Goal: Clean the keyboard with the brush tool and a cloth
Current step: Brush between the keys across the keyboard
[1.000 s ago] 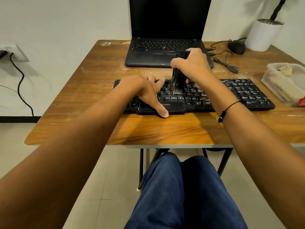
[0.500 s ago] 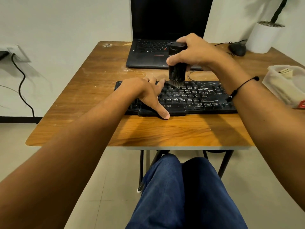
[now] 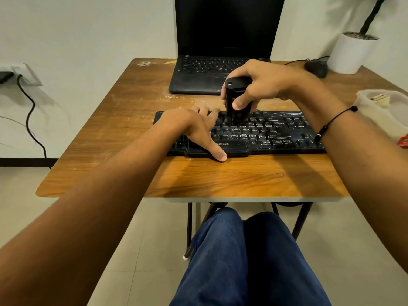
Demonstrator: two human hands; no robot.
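A black keyboard [image 3: 271, 133] lies across the wooden table [image 3: 220, 175] in front of me. My left hand [image 3: 194, 127] rests flat on its left half, fingers spread over the keys and thumb on the front edge. My right hand [image 3: 262, 85] grips an upright black brush tool [image 3: 234, 100] from above, its lower end down on the upper key rows near the keyboard's middle. The bristles are blurred against the keys. No cloth is plainly visible outside the container.
An open black laptop [image 3: 212, 71] stands behind the keyboard. A black mouse [image 3: 315, 68] with its cable and a white plant pot [image 3: 351, 54] sit at the back right. A clear plastic container [image 3: 384, 111] is at the right edge. My knees are under the table.
My right hand has carried the brush from the middle key rows up to the top rows and shifted it slightly left. My left hand has stayed on the keyboard.
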